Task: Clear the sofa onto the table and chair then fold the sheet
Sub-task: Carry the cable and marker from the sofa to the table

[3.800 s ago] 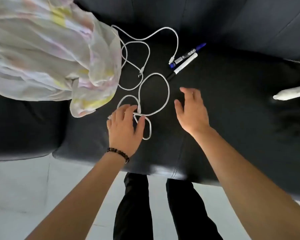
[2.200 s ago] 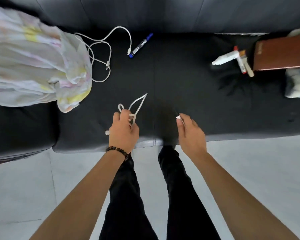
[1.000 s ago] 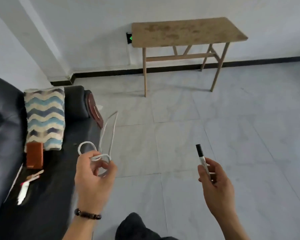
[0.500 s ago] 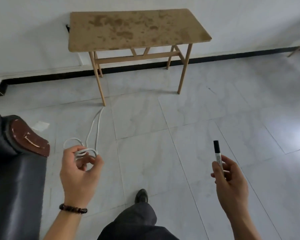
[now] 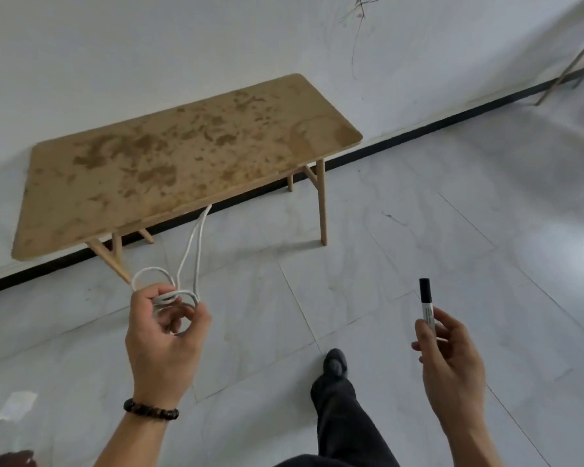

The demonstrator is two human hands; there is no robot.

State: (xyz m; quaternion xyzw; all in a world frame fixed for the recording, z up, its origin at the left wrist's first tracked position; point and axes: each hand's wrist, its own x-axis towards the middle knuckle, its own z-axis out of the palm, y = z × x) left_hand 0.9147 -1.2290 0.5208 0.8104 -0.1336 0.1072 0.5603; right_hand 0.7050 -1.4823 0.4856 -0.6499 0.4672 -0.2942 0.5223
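Observation:
My left hand point(image 5: 164, 335) grips a coiled white cable point(image 5: 186, 264); a long loop of it sticks up and away from my fingers toward the table's near edge. My right hand point(image 5: 450, 358) pinches a marker point(image 5: 426, 303) with a black cap and white barrel, held upright. A stained wooden table point(image 5: 169, 163) stands ahead against the white wall, its top bare. Both hands are short of the table, above the floor. The sofa and the sheet are out of view.
Grey tiled floor lies between me and the table. My dark-trousered leg and shoe point(image 5: 334, 362) step forward at the bottom. Wooden legs of another piece of furniture point(image 5: 573, 62) show at the top right. A white scrap point(image 5: 16, 404) lies on the floor at the lower left.
I have turned from the sofa and walked toward the table, which is now much nearer. The sofa arm has left the view. Both hands keep their holds on the cable and the marker.

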